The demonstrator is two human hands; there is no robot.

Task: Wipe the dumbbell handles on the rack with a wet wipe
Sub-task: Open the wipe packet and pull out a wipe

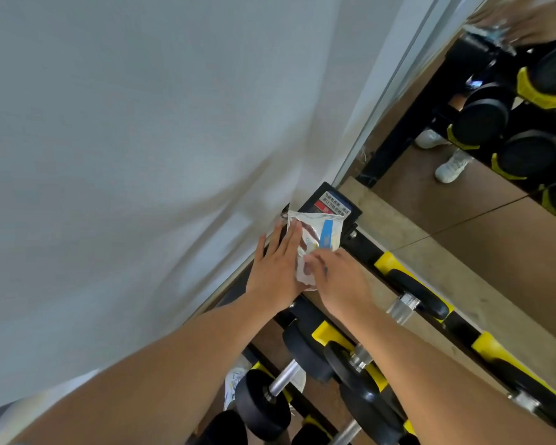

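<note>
Dumbbell handles (283,379) on the rack (371,252) look untouched; wiping seems not yet begun. Both hands are at the wipe packet (316,234) on the rack's top corner: left hand (275,268) flat, fingers straight against it, right hand (337,277) pinching at its opening. No wipe is out yet.

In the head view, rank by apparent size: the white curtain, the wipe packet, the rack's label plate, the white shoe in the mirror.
1. White fabric curtain, by far the largest.
2. Crinkled white wet-wipe packet with a blue stripe.
3. Black label plate with red marking and white shoe reflected in the mirror: similar, unranked.
</note>
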